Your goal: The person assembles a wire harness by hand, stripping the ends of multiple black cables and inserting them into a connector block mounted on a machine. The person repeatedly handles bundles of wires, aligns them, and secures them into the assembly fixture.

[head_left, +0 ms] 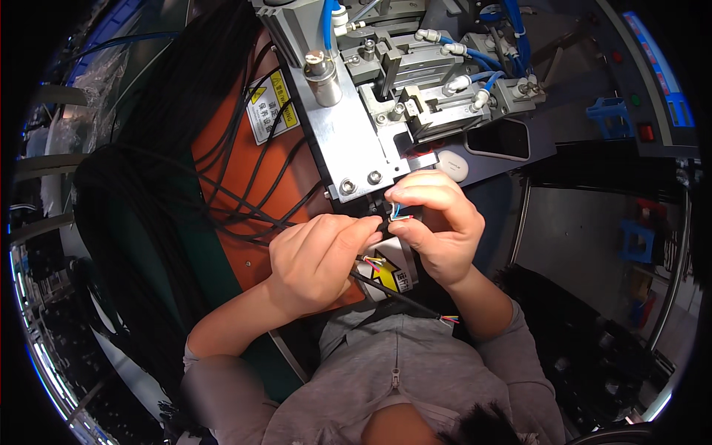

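My left hand (pixel 315 256) is closed around a black cable, its thumb and forefinger pinching near the cable's stripped end. Thin coloured wires (pixel 400 213), blue, white and red, fan out from that end. Around these wires my right hand (pixel 445 219) curls its thumb and fingers, the tips just beside the metal fixture. Below my left hand another black cable end shows yellow and pink wires (pixel 373 261). A further black cable (pixel 400 298) slants down to the right over my lap, with bare coloured wires at its tip. My fingers partly hide the held cable's end.
Ahead stands a metal fixture (pixel 326 141) with clamps and blue air tubes (pixel 486 63). To its right lie a phone (pixel 500 141) and a white oval case (pixel 451 167). A bundle of black cables (pixel 141 200) covers the left side, over an orange surface (pixel 222 141).
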`<state>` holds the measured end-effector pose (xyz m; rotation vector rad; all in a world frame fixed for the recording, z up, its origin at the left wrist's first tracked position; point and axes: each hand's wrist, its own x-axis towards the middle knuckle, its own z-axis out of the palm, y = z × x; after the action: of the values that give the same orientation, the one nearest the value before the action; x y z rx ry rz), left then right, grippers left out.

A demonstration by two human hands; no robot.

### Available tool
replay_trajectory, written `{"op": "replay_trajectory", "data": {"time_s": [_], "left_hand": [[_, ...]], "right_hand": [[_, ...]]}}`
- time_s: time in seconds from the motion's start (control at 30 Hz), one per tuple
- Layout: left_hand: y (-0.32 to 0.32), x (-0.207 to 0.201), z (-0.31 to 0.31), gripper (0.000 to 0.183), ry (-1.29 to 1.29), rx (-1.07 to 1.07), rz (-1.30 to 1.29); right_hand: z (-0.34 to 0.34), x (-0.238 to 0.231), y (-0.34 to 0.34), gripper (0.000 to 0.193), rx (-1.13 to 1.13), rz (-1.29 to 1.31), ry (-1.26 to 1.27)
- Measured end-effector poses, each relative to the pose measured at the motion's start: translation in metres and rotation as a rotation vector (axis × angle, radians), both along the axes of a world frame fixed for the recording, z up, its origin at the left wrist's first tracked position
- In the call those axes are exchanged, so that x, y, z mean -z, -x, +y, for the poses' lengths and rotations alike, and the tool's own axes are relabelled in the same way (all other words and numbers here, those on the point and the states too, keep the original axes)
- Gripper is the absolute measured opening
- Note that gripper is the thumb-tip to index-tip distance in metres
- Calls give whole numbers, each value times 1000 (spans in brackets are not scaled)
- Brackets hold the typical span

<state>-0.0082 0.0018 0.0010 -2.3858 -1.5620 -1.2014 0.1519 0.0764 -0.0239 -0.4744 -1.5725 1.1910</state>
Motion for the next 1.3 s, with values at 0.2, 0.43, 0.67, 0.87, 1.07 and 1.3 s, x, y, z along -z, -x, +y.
{"op": "replay_trajectory", "data": {"time_s": [0.2, 0.43, 0.67, 0.87, 1.07, 1.3], "left_hand": [[1, 4, 2, 22, -60, 14, -31], [-3, 2, 0, 21, 34, 20, 23], [-2, 6, 0, 28, -18, -38, 190], [-2, 9, -1, 35, -52, -26, 266], [-8, 15, -3, 37, -12, -14, 314], [-15, 4, -7, 36, 195, -110, 401]], "right_hand": [[-1, 0, 1, 19, -225, 163, 336], [-1, -10, -2, 13, -148, 49, 502], [0, -13, -9, 13, 176, -369, -224], [8, -5, -32, 11, -234, -346, 525], [9, 7, -30, 8, -101, -437, 283], [4, 9, -11, 6, 121, -599, -105]]}}
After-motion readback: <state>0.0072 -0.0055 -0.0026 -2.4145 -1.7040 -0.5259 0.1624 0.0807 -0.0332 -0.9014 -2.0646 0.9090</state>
